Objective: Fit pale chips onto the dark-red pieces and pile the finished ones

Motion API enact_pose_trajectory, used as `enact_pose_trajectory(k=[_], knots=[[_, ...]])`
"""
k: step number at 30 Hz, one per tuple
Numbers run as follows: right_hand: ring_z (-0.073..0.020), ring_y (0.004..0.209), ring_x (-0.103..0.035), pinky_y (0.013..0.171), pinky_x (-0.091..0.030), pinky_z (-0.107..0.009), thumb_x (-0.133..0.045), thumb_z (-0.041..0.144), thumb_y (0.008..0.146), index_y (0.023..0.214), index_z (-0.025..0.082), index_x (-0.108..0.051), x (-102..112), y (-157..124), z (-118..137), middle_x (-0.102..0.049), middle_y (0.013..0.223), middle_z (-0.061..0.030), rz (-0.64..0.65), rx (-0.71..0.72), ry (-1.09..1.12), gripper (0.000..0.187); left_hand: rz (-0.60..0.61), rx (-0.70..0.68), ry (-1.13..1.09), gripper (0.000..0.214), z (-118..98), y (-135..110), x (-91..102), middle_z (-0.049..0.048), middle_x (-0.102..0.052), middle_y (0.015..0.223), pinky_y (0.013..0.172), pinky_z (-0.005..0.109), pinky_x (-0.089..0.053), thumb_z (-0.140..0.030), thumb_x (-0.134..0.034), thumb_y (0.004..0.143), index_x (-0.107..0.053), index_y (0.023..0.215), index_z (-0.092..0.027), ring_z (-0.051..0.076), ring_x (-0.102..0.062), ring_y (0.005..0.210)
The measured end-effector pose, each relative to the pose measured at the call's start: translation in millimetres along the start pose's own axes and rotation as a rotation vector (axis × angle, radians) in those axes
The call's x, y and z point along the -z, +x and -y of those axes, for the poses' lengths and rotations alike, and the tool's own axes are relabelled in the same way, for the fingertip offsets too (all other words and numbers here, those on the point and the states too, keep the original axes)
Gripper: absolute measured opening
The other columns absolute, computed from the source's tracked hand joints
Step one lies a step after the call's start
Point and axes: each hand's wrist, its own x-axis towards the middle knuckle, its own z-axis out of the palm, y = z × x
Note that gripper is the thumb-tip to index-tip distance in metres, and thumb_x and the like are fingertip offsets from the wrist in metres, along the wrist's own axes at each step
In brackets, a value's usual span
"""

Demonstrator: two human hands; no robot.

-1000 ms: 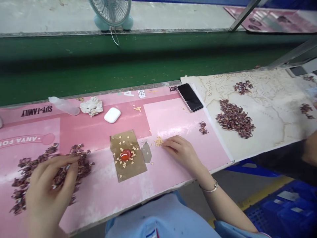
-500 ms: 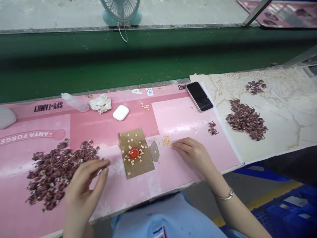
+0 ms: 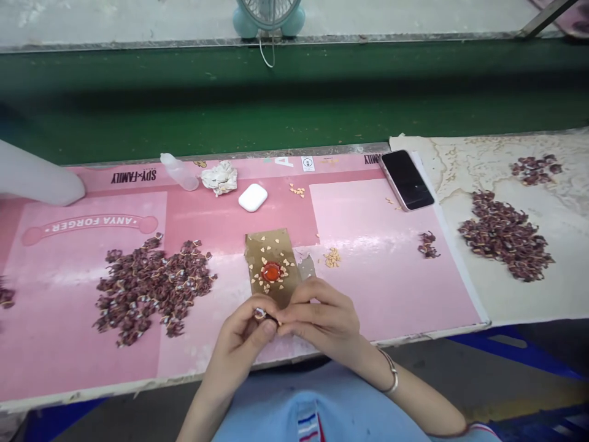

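The left hand (image 3: 239, 344) is closed narrow, its thumb and fingers pinching a small curled maroon piece (image 3: 260, 314) with a pale rim, held just above the near edge of the pink printed surface (image 3: 368, 288). The right hand (image 3: 323, 319) curls in tight beside it, its fingers (image 3: 294, 314) pressed against the left hand, though whether they also grip the piece is hidden. A thin bangle (image 3: 392, 372) circles the right wrist. Directly ahead of both hands lies a brown sheet (image 3: 262, 245) scattered with pale heart-shaped flakes around a glossy red-orange blob (image 3: 271, 271). Ahead and to the right of the right hand sit a small heap of pale flakes (image 3: 332, 258) and a little cluster of maroon pieces (image 3: 427, 244). A large pile of the same pieces (image 3: 151, 288) spreads left of the left hand. Farther ahead are a white earbud case (image 3: 253, 197), a crumpled cloth (image 3: 219, 178), and a plastic squeeze bottle (image 3: 179, 172). A phone (image 3: 407, 179) lies ahead of the right hand, and two more maroon piles (image 3: 505, 241) rest on a mottled paper (image 3: 519, 301) farther right
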Motion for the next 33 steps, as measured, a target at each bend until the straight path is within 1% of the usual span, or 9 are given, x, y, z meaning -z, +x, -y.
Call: enact_pose_trajectory(k=[6, 10, 13, 17, 20, 25, 29, 31, 33], knots=[[-0.0134, 0.073, -0.068, 0.065, -0.059, -0.026, -0.062, 0.019, 0.100, 0.114, 0.023, -0.073, 2, 1, 4, -0.073, 0.080, -0.0023, 0.002, 0.119, -0.189, 0.018, 0.145, 0.215, -0.304, 0.039, 3, 3, 3.4, 0.0014, -0.063, 0.073, 0.064, 0.028, -0.055, -0.057, -0.078, 0.082, -0.066, 0.082, -0.020, 0.015, -0.063, 0.062], [-0.0146, 0.077, -0.070, 0.064, -0.058, -0.026, -0.059, 0.007, 0.098, 0.127, 0.018, -0.068, 7, 4, 13, -0.078, 0.088, -0.0046, 0.116, 0.213, -0.308, 0.032, 0.198, 0.290, -0.448, 0.042, 3, 4, 2.6, -0.0003, -0.059, 0.067, 0.059, 0.026, -0.053, -0.055, -0.083, 0.078, -0.060, 0.075, -0.019, 0.014, -0.062, 0.058], [-0.0144, 0.075, -0.070, 0.064, -0.059, -0.027, -0.058, 0.009, 0.099, 0.128, 0.021, -0.068, 9, 6, 17, -0.077, 0.087, -0.0036, 0.143, 0.163, -0.264, 0.032, 0.233, 0.303, -0.505, 0.047, 3, 3, 1.1, -0.0008, -0.056, 0.066, 0.056, 0.027, -0.052, -0.057, -0.083, 0.075, -0.057, 0.073, -0.019, 0.014, -0.059, 0.056], [-0.0112, 0.073, -0.071, 0.065, -0.061, -0.021, -0.062, 0.020, 0.101, 0.110, 0.023, -0.074, 6, 6, 15, -0.074, 0.085, -0.0027, 0.131, -0.013, -0.023, 0.016, 0.271, 0.268, -0.495, 0.045, 3, 1, 2.6, -0.0014, -0.053, 0.068, 0.053, 0.025, -0.050, -0.057, -0.081, 0.079, -0.056, 0.074, -0.019, 0.013, -0.059, 0.056], [-0.0086, 0.070, -0.070, 0.064, -0.061, -0.016, -0.066, 0.027, 0.099, 0.100, 0.022, -0.077, 3, 4, 12, -0.072, 0.084, -0.0019, 0.121, -0.099, 0.121, 0.012, 0.282, 0.245, -0.465, 0.046, 3, 0, 6.4, -0.0014, -0.052, 0.070, 0.049, 0.023, -0.048, -0.058, -0.079, 0.080, -0.056, 0.074, -0.019, 0.012, -0.059, 0.054], [-0.0077, 0.068, -0.070, 0.064, -0.060, -0.014, -0.067, 0.023, 0.098, 0.098, 0.022, -0.079, 0, 0, 8, -0.071, 0.082, -0.0013, 0.074, -0.095, 0.115, 0.012, 0.152, 0.225, -0.391, 0.043, 6, -3, 6.8, -0.0066, -0.047, 0.061, 0.049, 0.018, -0.045, -0.054, -0.079, 0.082, -0.056, 0.077, -0.018, 0.006, -0.051, 0.046], [-0.0108, 0.075, -0.073, 0.067, -0.063, -0.017, -0.063, 0.019, 0.099, 0.105, 0.021, -0.078, -3, 0, 8, -0.075, 0.086, -0.0042, 0.076, -0.055, 0.053, 0.016, 0.143, 0.262, -0.499, 0.041, 9, -5, -0.2, -0.0105, -0.040, 0.051, 0.048, 0.018, -0.048, -0.054, -0.077, 0.084, -0.055, 0.081, -0.020, 0.007, -0.048, 0.043], [-0.0123, 0.075, -0.074, 0.067, -0.063, -0.020, -0.062, 0.019, 0.100, 0.107, 0.022, -0.077, -2, 0, 8, -0.076, 0.087, -0.0044, 0.076, -0.060, 0.030, 0.018, 0.116, 0.225, -0.501, 0.039, 9, -6, 0.3, -0.0087, -0.045, 0.056, 0.048, 0.019, -0.049, -0.053, -0.077, 0.085, -0.057, 0.080, -0.019, 0.006, -0.047, 0.044], [-0.0137, 0.074, -0.073, 0.065, -0.063, -0.023, -0.064, 0.018, 0.098, 0.107, 0.024, -0.077, 4, -1, 5, -0.077, 0.086, -0.0038, 0.035, -0.086, -0.012, 0.016, 0.022, 0.134, -0.431, 0.036, 9, -8, 6.8, -0.0050, -0.053, 0.068, 0.048, 0.019, -0.050, -0.049, -0.077, 0.086, -0.060, 0.080, -0.018, 0.005, -0.047, 0.047]])
